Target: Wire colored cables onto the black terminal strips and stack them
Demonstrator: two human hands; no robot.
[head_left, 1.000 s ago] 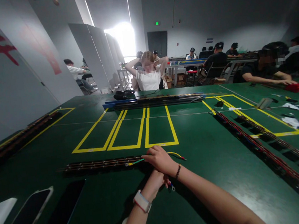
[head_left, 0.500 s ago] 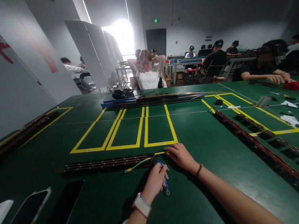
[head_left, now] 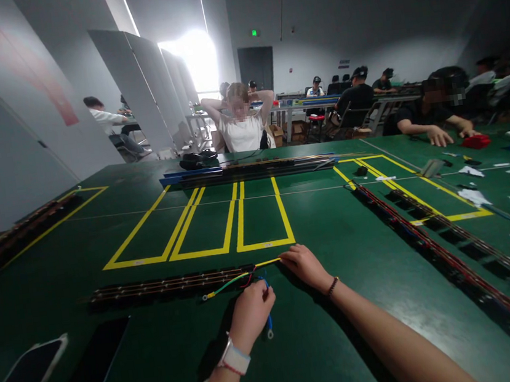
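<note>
In front of me lies a long dark strip of black blocks [head_left: 169, 286] with copper-coloured rods or wires along it. My right hand [head_left: 305, 266] pinches the far end of a yellow wire [head_left: 267, 262] that runs out of the strip's right end. Just below, my left hand [head_left: 253, 310] is closed around a blue wire [head_left: 270, 322]; its metal ring terminal [head_left: 270, 334] hangs under the fingers. A green-and-yellow wire [head_left: 227, 284] curves left from the same end, its ring terminal resting near the strip. Thin red wire shows between the hands.
Two dark phones [head_left: 27, 377] lie at lower left on the green table [head_left: 328, 219]. Yellow tape [head_left: 266, 245] marks rectangles beyond the strip. More wired strips [head_left: 434, 249] lie at right, another [head_left: 22, 229] at far left. Across the table a co-worker's hands [head_left: 441, 135] are near a red object [head_left: 476, 141].
My right hand has drawn slightly away from the strip's end, and more yellow wire shows, pulled straight. My left hand still grips the blue wire. The whole view has turned a little right.
</note>
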